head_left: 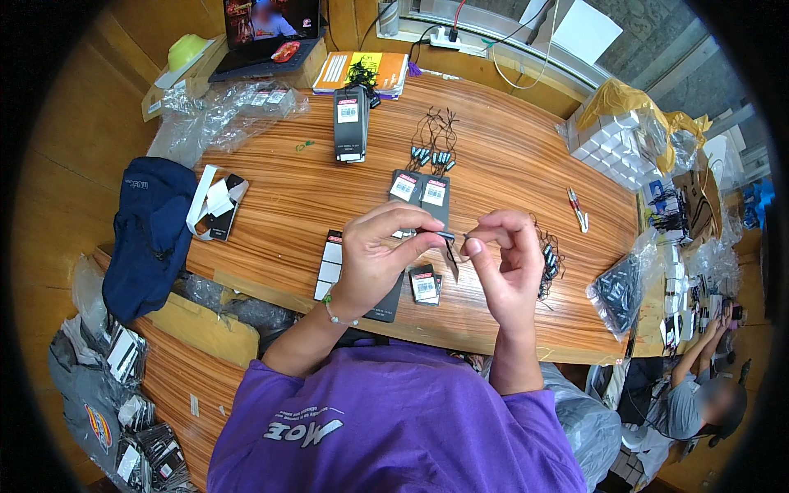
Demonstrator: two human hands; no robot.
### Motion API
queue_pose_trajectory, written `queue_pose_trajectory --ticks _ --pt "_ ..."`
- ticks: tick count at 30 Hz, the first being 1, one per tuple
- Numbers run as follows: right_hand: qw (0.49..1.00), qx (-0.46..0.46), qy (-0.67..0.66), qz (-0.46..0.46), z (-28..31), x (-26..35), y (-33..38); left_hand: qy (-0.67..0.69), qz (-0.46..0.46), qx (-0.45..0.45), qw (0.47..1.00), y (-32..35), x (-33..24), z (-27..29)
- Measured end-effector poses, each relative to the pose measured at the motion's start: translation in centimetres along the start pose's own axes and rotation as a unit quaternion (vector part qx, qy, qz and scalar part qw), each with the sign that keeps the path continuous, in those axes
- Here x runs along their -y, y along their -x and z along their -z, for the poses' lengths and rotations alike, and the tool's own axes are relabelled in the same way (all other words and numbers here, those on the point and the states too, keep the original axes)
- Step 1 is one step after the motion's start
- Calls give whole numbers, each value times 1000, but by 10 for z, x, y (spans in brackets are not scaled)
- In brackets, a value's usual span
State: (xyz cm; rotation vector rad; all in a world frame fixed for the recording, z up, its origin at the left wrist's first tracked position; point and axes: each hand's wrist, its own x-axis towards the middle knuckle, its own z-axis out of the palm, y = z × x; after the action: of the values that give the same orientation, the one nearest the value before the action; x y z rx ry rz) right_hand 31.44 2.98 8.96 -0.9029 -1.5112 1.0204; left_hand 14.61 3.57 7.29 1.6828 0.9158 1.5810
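My left hand [371, 256] is raised over the near part of the table, thumb and forefinger pinching a small black strip [445, 235]. A thin brownish tag [453, 261], seen nearly edge-on, hangs between my hands. Close by on the right, my right hand [508, 267] has its thumb and forefinger together; what lies in that pinch is too small to tell. Below lie dark hang tags with white barcode stickers [424, 285] and a sheet of white labels [329, 267]. Beyond are two tag stacks [434, 194] with black hang-tag strings [433, 156]; more strings [549, 261] lie beside my right hand.
A tall tag stack [348, 123] stands farther back. A laptop [271, 37], plastic wrap [214, 111] and a navy pouch [148, 234] are left. A pen [578, 209], a bagged black bundle [618, 287] and white boxes [612, 148] are right. Another person [690, 403] works far right.
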Motion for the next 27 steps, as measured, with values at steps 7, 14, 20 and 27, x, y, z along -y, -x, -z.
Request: queue_pose_trajectory --ticks 7,14,20,27 --pt "1000 14 17 -13 -2 1 0 47 91 -4 995 1 -5 -3" --pt "999 22 21 -29 0 -2 -1 45 110 18 993 1 -3 -3" --pt "995 66 17 -71 3 -5 -3 0 141 76 987 -5 -4 4" --pt "965 99 -174 -168 0 -12 3 88 254 109 957 0 -1 9"
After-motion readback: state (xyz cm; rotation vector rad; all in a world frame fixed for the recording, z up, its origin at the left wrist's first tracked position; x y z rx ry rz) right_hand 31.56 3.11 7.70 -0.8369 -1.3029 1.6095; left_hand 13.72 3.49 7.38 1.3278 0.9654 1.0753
